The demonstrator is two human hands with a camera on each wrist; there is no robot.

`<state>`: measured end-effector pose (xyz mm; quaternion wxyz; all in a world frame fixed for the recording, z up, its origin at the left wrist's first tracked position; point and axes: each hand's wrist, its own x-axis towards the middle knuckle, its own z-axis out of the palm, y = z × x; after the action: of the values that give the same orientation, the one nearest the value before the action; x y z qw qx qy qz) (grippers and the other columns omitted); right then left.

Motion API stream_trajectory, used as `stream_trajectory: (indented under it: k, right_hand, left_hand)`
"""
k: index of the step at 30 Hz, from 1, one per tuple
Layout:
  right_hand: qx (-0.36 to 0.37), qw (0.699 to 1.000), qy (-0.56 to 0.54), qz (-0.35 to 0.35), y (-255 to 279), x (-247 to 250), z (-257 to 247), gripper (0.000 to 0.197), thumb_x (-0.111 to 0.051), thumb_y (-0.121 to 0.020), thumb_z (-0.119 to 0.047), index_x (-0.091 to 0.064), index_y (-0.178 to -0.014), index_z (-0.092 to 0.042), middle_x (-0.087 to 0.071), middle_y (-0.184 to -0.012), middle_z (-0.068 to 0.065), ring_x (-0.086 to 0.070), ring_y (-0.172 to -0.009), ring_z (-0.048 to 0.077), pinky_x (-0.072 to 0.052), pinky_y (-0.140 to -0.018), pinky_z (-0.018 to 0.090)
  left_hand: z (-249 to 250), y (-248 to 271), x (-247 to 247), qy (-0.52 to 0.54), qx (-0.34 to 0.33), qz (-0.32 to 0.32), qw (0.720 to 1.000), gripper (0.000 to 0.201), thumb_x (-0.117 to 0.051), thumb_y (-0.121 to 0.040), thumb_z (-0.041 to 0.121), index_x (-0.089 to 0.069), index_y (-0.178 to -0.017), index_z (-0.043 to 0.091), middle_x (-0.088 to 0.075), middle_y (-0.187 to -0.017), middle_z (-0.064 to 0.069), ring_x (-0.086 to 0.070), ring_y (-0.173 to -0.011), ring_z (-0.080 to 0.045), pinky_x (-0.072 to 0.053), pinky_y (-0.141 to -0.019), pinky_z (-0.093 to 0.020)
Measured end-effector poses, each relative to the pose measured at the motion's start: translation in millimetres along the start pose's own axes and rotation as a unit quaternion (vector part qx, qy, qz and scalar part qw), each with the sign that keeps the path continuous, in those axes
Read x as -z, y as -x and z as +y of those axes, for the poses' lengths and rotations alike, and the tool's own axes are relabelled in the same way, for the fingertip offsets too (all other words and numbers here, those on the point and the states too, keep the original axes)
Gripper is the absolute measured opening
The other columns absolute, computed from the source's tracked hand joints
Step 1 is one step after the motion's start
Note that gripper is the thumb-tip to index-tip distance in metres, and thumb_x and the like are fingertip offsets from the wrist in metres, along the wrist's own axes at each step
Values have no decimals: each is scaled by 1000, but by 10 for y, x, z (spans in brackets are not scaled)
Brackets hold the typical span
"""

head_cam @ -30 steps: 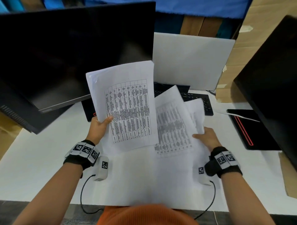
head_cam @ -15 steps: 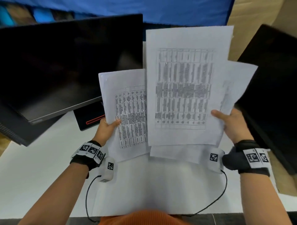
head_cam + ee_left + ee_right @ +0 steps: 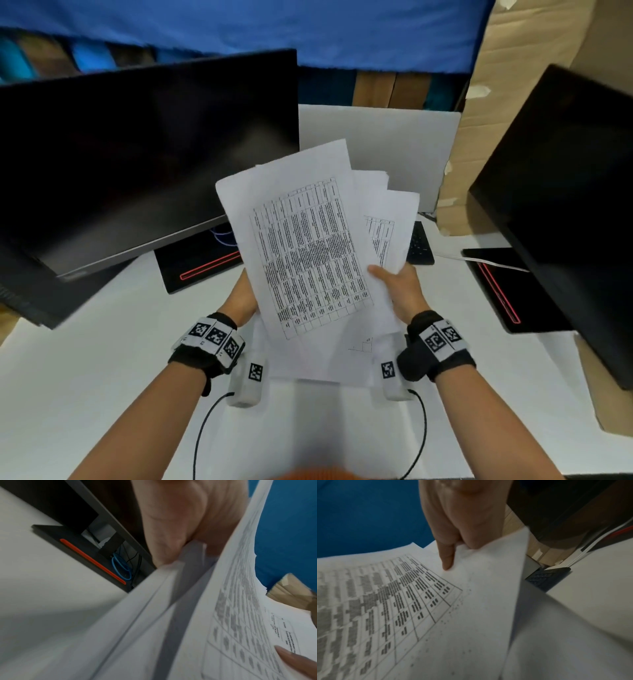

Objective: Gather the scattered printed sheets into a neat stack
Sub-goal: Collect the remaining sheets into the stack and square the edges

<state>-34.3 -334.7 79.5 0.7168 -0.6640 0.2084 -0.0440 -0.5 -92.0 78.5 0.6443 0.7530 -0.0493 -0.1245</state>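
Note:
A loose bundle of printed sheets [image 3: 308,246] with dense tables hangs tilted in the air above the white desk [image 3: 85,377], fanned out at its top right corner. My left hand [image 3: 244,298] grips the bundle's lower left edge, its fingers hidden behind the paper; in the left wrist view the left hand [image 3: 180,536] holds the sheet edges [image 3: 171,595]. My right hand [image 3: 399,286] pinches the lower right edge with the thumb on top. The right wrist view shows the right hand [image 3: 462,534] with its thumb pressed on the top sheet [image 3: 402,608].
A large black monitor [image 3: 137,154] leans at the left over its base with a red stripe [image 3: 202,267]. A second monitor [image 3: 565,205] stands at the right. A black keyboard [image 3: 419,246] and a white board [image 3: 387,150] lie behind the sheets.
The two separate handfuls of sheets have come together into one bundle held by both hands. The bundle has dropped lower and tilted left.

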Motion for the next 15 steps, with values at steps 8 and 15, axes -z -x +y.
stream_trajectory:
  k: [8,15]
  right_hand:
    - [35,998,-6,43,-58,-6,-5,45,-65,-79,0,-52,-121,-12,-64,-111,6,-62,-101,23,-50,-90,39]
    - [89,996,19,-8,-25,31,-233,42,-68,-76,3,-57,-115,-7,-64,-100,1,-62,-90,12,-50,-90,34]
  left_hand:
    - [-175,-80,-57,226,38,-2,973,45,-29,-92,45,-50,-123,20,-71,-102,12,-61,-104,-10,-51,-86,-27]
    - [-29,-205,-40,166,-69,60,982,45,-66,-77,14,-51,-118,26,-62,-111,11,-57,-109,-7,-41,-103,-37]
